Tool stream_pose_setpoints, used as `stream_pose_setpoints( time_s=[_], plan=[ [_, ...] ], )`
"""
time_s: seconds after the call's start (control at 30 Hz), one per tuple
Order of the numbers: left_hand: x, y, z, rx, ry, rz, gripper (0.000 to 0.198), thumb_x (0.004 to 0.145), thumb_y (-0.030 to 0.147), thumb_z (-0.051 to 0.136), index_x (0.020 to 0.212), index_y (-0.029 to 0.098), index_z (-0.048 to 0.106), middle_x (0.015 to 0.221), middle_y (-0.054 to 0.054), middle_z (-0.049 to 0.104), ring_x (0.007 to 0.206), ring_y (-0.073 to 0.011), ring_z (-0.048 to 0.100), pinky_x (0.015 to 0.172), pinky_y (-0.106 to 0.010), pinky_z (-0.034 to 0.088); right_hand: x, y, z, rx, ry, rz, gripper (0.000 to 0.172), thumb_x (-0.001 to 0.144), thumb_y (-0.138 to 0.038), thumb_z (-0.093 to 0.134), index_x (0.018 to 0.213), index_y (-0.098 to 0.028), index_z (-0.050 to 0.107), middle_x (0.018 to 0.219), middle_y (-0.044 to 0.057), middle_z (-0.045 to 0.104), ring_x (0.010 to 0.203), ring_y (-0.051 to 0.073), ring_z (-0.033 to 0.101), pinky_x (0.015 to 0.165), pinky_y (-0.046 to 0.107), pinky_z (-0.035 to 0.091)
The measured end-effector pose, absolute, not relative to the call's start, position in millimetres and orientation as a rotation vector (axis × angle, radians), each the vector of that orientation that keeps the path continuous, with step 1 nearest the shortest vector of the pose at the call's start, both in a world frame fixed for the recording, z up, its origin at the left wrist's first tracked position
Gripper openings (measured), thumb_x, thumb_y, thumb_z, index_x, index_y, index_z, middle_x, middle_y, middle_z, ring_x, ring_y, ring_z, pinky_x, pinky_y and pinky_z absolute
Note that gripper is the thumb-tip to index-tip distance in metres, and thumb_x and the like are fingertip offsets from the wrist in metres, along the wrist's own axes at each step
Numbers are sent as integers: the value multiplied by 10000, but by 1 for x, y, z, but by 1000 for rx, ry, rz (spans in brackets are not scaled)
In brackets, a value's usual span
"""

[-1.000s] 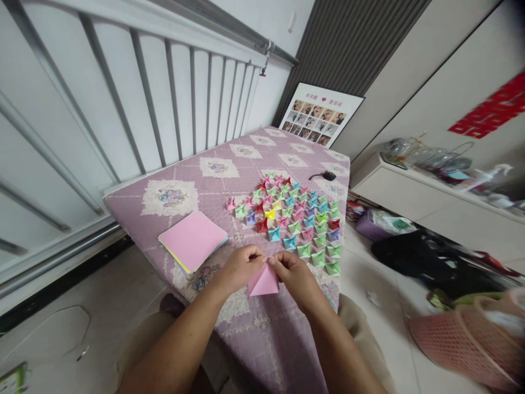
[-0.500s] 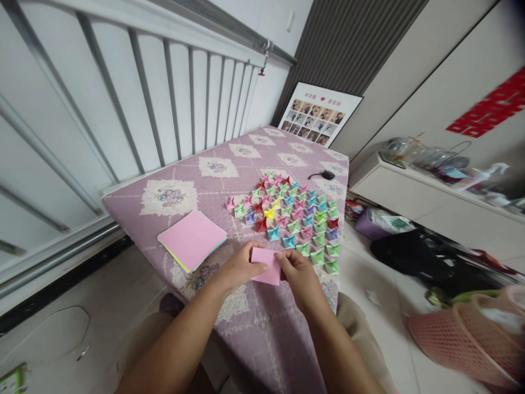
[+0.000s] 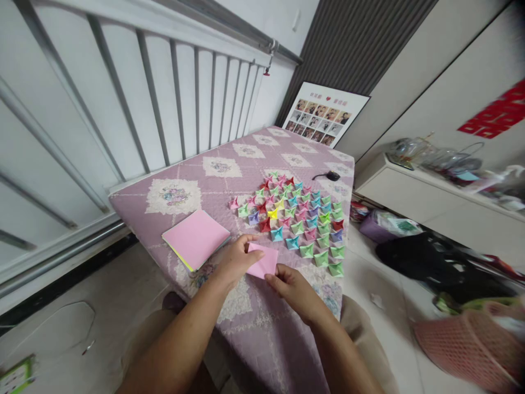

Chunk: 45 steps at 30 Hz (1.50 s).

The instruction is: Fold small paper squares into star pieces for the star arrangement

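The left hand (image 3: 239, 258) pinches the pink paper (image 3: 262, 262) by its left side, the right hand (image 3: 290, 285) its near right corner, above the cloth (image 3: 268, 339). The stack (image 3: 197, 238) lies left; rows of folded shapes (image 3: 298, 228) crowd the far and right sides, a black thing (image 3: 332, 175) beyond, a board (image 3: 324, 117) at the far end
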State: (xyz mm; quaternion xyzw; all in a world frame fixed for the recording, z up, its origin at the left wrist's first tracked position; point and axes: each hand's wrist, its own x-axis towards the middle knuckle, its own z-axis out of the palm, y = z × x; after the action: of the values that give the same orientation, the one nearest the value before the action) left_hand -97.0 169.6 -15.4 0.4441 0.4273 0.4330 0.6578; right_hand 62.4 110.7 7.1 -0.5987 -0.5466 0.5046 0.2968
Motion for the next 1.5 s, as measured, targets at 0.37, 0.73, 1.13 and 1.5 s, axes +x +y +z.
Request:
stream_pose_setpoints(
  time_s=[0.37, 0.73, 1.13, 1.5],
  plan=[
    [-80, 156, -16, 985, 793, 870, 327, 686, 394, 708, 839, 129, 592, 711, 7, 561, 605, -89, 491, 552, -199, 365, 44, 112, -4, -1401, -800, 1275, 388, 673, -515, 712, 627, -198, 493, 546, -58, 449, 500, 84, 369, 498, 228, 302],
    [-71, 155, -27, 1079, 1002, 985, 145, 758, 281, 570, 744, 139, 595, 647, 28, 547, 577, -87, 445, 559, -203, 342, 38, 112, -23, -1381, -809, 1248, 395, 680, -522, 705, 621, -199, 487, 547, -60, 438, 498, 85, 340, 489, 234, 284],
    [-78, 159, -21, 1049, 1025, 1113, 222, 772, 329, 557, 637, 174, 474, 540, 63, 441, 517, -83, 395, 515, -207, 308, 35, 112, -31, -1372, -804, 1240, 360, 706, -493, 691, 616, -208, 492, 568, -51, 465, 532, 104, 369, 521, 246, 310],
    [-81, 164, -24, 863, 956, 1262, 222, 767, 359, 588, 685, 163, 524, 559, 52, 464, 523, -80, 416, 518, -199, 322, 34, 109, -31, -1442, -932, 1173, 391, 723, -537, 660, 607, -203, 492, 556, -39, 470, 533, 107, 381, 522, 246, 322]
  ],
)
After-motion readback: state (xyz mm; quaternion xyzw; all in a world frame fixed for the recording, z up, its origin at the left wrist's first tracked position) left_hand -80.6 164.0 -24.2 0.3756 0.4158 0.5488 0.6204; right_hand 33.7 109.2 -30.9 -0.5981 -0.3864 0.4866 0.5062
